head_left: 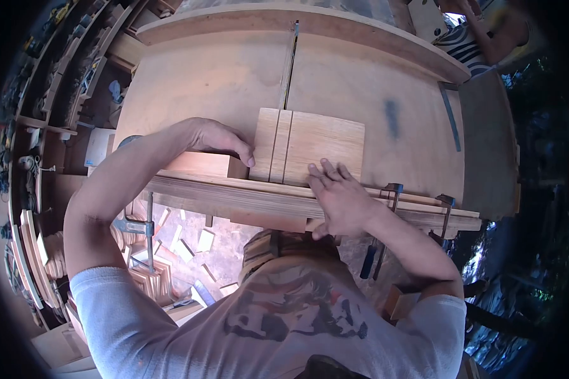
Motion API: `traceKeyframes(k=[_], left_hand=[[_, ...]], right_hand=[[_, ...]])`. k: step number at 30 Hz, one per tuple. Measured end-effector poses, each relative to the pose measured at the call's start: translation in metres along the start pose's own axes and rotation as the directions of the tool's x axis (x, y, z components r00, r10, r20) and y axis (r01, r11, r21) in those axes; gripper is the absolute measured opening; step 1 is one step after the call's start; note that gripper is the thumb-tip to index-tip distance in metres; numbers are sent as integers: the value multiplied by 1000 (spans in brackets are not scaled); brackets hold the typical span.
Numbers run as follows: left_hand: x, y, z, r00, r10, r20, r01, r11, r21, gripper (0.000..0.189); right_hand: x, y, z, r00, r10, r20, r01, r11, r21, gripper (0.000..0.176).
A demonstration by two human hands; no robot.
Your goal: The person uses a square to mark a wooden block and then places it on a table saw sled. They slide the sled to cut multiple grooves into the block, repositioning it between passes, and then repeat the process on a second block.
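Observation:
A light wooden board [325,142] with two dark parallel grooves lies on the plywood table [189,82], its near edge against a long wooden fence [234,183]. My left hand [224,140] reaches over a reddish wood block [202,165], its thumb at the board's left edge; its other fingers are mostly hidden. My right hand [338,196] is spread, with fingertips on the board's near right part and the thumb down over the fence. Beyond the board a narrow slot [290,69] runs away from me.
Clamps [393,189] grip the fence at right, and another clamp [149,227] hangs at left. A raised wooden rail [373,28] crosses the far side. Offcuts [205,240] litter the floor. Shelves [57,82] stand left. Another person [477,44] is at the upper right.

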State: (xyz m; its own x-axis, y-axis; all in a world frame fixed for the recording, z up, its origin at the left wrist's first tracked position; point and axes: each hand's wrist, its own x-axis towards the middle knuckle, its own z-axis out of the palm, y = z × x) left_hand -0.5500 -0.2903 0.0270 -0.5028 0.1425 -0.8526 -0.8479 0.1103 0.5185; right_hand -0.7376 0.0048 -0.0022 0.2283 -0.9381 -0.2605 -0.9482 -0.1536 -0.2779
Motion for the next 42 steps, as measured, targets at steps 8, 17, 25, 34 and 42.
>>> traceKeyframes(k=[8, 17, 25, 34, 42], left_hand=[[-57, 10, 20, 877, 253, -408, -61, 902, 428, 111], [-86, -133, 82, 388, 822, -416, 343, 290, 893, 134], [-73, -104, 31, 308, 861, -404, 292, 319, 902, 129], [-47, -41, -57, 294, 837, -461, 381, 339, 860, 136], [-17, 7, -149, 250, 855, -455, 466, 306, 830, 137]], right_hand=[[14, 0, -21, 989, 62, 135, -65, 998, 15, 94], [16, 10, -24, 998, -47, 51, 49, 999, -21, 89], [41, 47, -33, 994, -50, -99, 46, 998, -41, 80], [106, 138, -72, 995, -25, -97, 21, 999, -43, 53], [163, 207, -119, 992, 110, -65, -112, 994, -13, 58]])
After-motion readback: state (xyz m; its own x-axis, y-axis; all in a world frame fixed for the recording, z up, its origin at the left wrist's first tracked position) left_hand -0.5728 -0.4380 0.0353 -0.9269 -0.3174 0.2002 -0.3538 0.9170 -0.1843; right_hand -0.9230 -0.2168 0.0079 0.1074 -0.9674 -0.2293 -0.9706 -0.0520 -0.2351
